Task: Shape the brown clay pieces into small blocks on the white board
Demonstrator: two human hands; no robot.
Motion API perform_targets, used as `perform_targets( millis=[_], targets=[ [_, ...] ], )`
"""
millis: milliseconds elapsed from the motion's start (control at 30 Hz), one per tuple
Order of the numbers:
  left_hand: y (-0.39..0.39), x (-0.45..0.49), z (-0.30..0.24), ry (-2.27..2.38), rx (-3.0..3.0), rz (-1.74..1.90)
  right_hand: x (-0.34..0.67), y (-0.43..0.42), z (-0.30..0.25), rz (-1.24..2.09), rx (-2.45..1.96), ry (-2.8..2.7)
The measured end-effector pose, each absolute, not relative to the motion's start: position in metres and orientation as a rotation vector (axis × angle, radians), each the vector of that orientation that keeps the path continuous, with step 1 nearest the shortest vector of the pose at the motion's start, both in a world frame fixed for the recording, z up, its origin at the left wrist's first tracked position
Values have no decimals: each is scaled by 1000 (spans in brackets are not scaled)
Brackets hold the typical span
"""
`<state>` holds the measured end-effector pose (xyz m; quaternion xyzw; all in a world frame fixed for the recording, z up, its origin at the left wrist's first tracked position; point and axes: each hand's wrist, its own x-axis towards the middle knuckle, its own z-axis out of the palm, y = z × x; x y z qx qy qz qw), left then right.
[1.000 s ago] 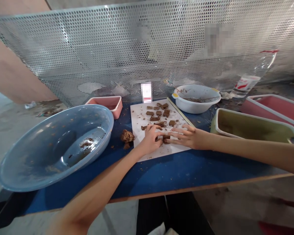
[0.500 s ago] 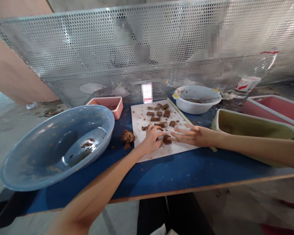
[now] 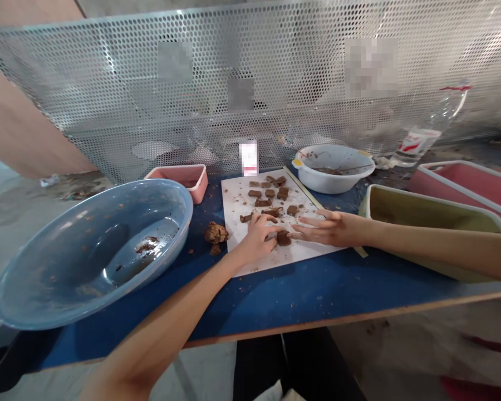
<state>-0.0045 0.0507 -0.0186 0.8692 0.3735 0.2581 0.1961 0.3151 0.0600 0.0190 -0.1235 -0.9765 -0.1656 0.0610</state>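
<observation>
Two bare hands work apart above a sheet of white paper (image 3: 254, 266) on a blue tabletop (image 3: 275, 303), a small, squarish block of dark brown, clay-like material (image 3: 283, 238) lying between them. The right hand (image 3: 329, 227) stretches flat, fingers spread, fingertips at the block's right edge. The left hand (image 3: 259, 236) curls at its left; whether it grips anything cannot be told. Small brown blocks (image 3: 269, 193) dot the sheet beyond, with a rough brown lump (image 3: 215, 233) beside its left edge.
</observation>
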Motion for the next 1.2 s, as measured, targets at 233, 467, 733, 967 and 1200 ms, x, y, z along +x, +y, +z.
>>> perform_targets(
  millis=[233, 467, 733, 967, 1200],
  targets=[
    [51, -6, -19, 1041, 2447, 720, 307, 58, 22, -394, -385, -2987],
    [52, -6, -19, 1113, 2386, 779, 300, 45, 23, -567, -429, -2924],
    [53, -6, -21, 1175, 2348, 861, 267, 32, 29, 36, -818, -2845],
    [49, -4, -14, 1179, 2242, 871, 263, 32, 27, 309, -1005, -2784],
    [48, -4, -13, 1175, 2252, 848, 260, 32, 22, 375, -1052, -2741]
  ],
)
